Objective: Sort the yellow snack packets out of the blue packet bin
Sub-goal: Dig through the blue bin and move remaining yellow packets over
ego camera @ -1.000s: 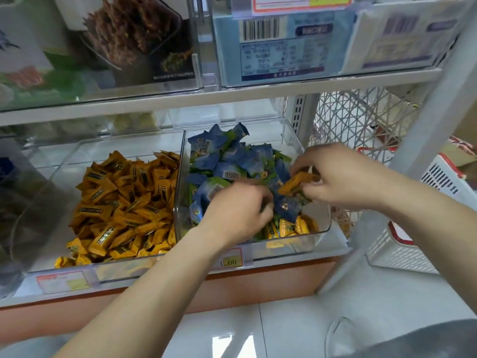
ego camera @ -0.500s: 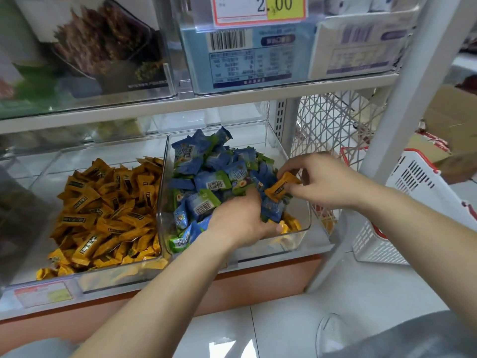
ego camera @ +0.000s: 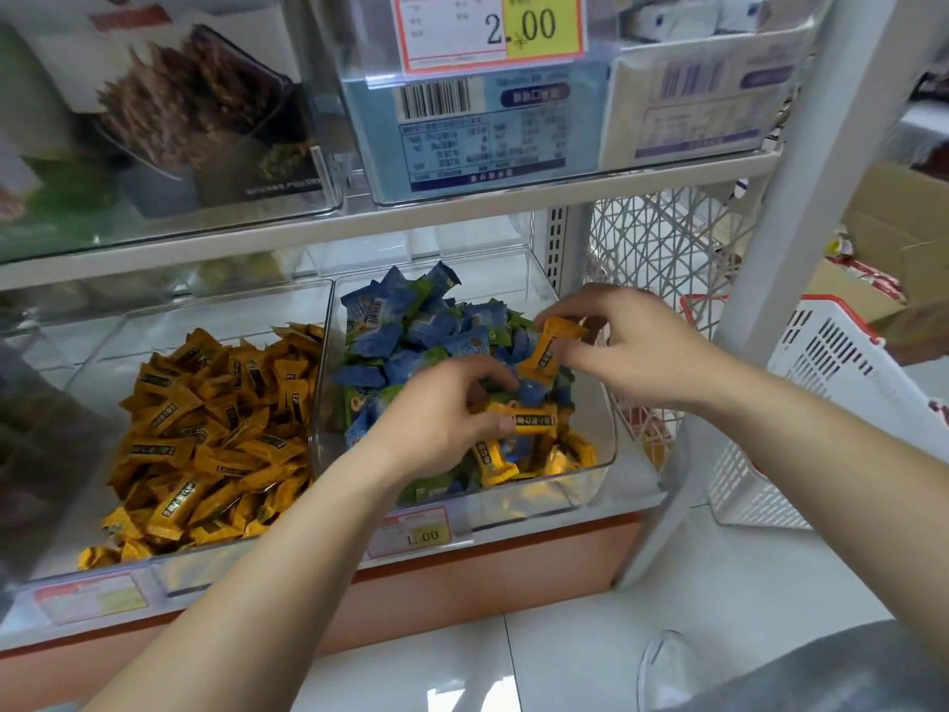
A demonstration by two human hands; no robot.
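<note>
Left hand point(ego camera: 441, 418): the fingers are curling over and the thumb is pinching a yellow packet point(ego camera: 529, 419) at its left end. The packet's long axis is running roughly left to right, just above the heap.

Right hand point(ego camera: 631, 346): the fingertips are pinching a second yellow packet point(ego camera: 552, 346) near its upper end. This one is hanging steeply tilted, with its lower end pointing down and to the left.

Both hands are working inside the blue packet bin point(ego camera: 601, 454), right hand further back, left hand nearer the front.

Key relation: the yellow bin point(ego camera: 205, 310) is sitting directly to the left, touching the blue bin wall to wall. The left hand is the nearer of the two, so the drop is likely calling for a leftward carry over the shared wall; the right hand is facing the longer reach.

Contents: the blue packets point(ego camera: 411, 326) are filling the back and left of their bin. More stray yellow packets point(ego camera: 565, 457) are lying in its front right corner, below the left hand. The yellow pile point(ego camera: 215, 418) is filling the neighbouring bin.

Judgement: sorting is only partly done.
</note>
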